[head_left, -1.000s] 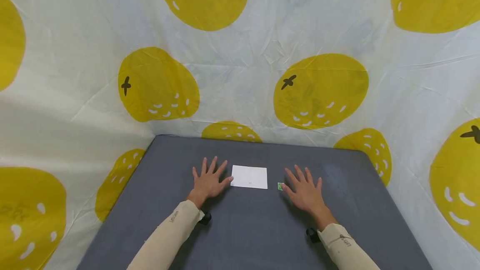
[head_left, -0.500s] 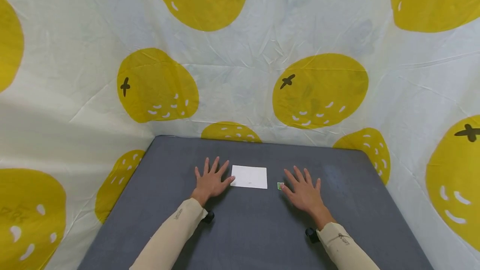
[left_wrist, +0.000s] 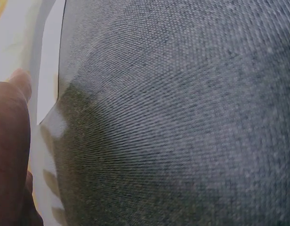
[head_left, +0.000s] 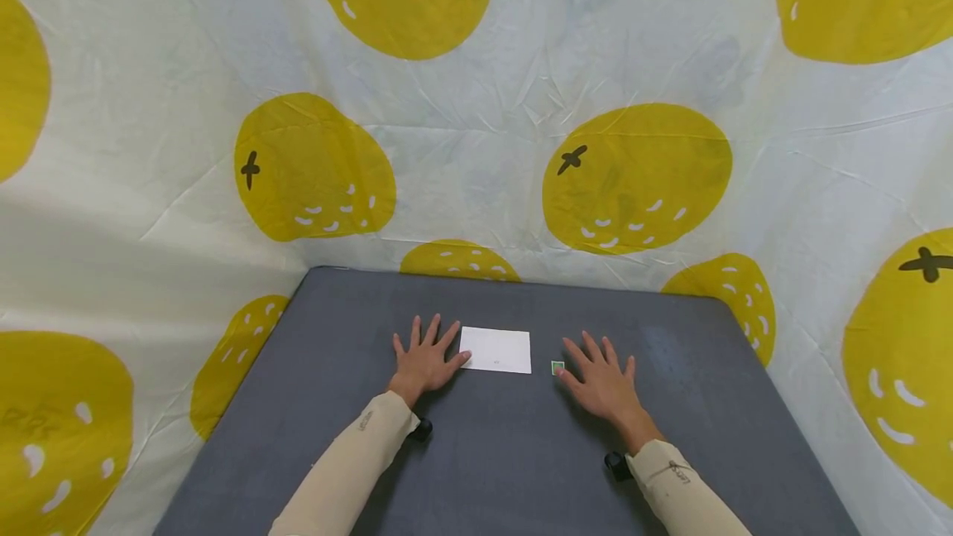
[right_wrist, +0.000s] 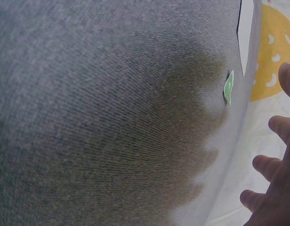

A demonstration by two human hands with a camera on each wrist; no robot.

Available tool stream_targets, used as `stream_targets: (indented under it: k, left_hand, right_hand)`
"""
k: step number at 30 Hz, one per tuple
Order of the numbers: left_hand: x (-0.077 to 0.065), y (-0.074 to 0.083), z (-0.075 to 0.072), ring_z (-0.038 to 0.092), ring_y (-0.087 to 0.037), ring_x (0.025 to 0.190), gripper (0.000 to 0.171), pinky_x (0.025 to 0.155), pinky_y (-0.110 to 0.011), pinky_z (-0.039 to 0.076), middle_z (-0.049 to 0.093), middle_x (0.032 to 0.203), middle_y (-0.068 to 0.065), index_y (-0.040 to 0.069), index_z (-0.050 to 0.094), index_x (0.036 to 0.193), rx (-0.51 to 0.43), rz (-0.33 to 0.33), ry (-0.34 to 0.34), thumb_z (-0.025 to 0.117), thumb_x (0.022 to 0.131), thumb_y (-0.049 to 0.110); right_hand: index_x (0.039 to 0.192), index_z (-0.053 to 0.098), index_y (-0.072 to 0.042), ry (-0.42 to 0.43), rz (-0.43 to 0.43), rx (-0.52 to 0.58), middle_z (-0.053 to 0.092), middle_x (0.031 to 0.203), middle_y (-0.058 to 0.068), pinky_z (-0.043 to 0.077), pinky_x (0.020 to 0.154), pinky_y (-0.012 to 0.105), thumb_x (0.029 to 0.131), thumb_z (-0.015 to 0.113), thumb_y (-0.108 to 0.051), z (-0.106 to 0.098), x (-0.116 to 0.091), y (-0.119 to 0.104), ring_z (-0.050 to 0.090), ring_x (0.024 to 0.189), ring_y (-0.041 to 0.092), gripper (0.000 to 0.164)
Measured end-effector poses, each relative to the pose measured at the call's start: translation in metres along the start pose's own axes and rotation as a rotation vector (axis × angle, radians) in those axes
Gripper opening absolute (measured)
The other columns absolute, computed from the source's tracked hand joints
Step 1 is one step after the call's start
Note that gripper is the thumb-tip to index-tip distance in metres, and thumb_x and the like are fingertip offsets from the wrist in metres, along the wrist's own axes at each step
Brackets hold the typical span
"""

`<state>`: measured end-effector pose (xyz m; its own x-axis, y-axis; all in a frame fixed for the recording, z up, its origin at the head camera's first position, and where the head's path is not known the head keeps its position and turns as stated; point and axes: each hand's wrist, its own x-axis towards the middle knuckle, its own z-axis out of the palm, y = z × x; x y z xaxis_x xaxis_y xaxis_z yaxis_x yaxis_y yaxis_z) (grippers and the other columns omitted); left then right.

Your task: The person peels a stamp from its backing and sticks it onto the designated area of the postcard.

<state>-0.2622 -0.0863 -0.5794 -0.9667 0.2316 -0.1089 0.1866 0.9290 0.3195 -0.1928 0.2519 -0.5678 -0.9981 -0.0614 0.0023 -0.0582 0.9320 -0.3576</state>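
A white paper rectangle (head_left: 496,349), like a card or envelope with a tiny mark low on it, lies flat on the table. To its right is a small green square with a white border, like a postage stamp (head_left: 557,367). My left hand (head_left: 426,362) is spread with straight fingers over the table, its thumb tip overlapping the paper's left edge. My right hand (head_left: 605,383) is spread the same way, its thumb beside the stamp. Nothing is in either palm. The right wrist view shows the stamp (right_wrist: 229,88) below the fingers, with the fingers raised off the cloth.
The dark grey table (head_left: 484,470) runs back to a white curtain (head_left: 476,180) with yellow fruit prints, which also hangs at both sides. Light sleeves and a black band sit at each wrist.
My left hand has drifted a little to the right, so its thumb now overlaps the white paper more. The right hand has shifted slightly left; the paper and stamp stay put.
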Motion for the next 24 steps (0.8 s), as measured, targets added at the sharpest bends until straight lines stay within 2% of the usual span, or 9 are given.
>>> stream_targets:
  k: [7, 14, 24]
  left_hand:
    - [0.005, -0.002, 0.007, -0.001, -0.042, 0.165, 0.074, 0.122, -0.080, 0.001, 0.014, 0.178, -0.004, 0.039, 0.026, 0.165, 0.002, -0.026, -0.023, 0.041, 0.101, 0.073]
    - [0.005, -0.002, 0.008, 0.000, -0.042, 0.164, 0.073, 0.122, -0.080, 0.002, 0.014, 0.177, -0.004, 0.040, 0.027, 0.165, 0.004, -0.034, -0.037, 0.041, 0.101, 0.073]
    - [0.008, -0.006, 0.012, -0.004, -0.042, 0.164, 0.074, 0.122, -0.079, -0.004, 0.009, 0.178, -0.003, 0.042, 0.024, 0.165, 0.011, -0.032, -0.091, 0.036, 0.101, 0.075]
  right_hand:
    - [0.162, 0.039, -0.025, -0.008, 0.012, -0.002, 0.025, 0.173, 0.017, 0.004, 0.115, 0.087, 0.104, 0.054, -0.056, 0.001, 0.001, 0.000, 0.014, 0.159, 0.053, 0.068]
    - [0.162, 0.040, -0.029, -0.023, 0.004, -0.008, 0.026, 0.173, 0.016, 0.005, 0.115, 0.087, 0.103, 0.050, -0.063, 0.006, 0.003, 0.003, 0.015, 0.159, 0.053, 0.069]
    - [0.160, 0.044, -0.029, -0.033, 0.002, 0.008, 0.028, 0.172, 0.016, 0.005, 0.114, 0.087, 0.101, 0.057, -0.058, 0.009, 0.005, 0.006, 0.016, 0.158, 0.054, 0.066]
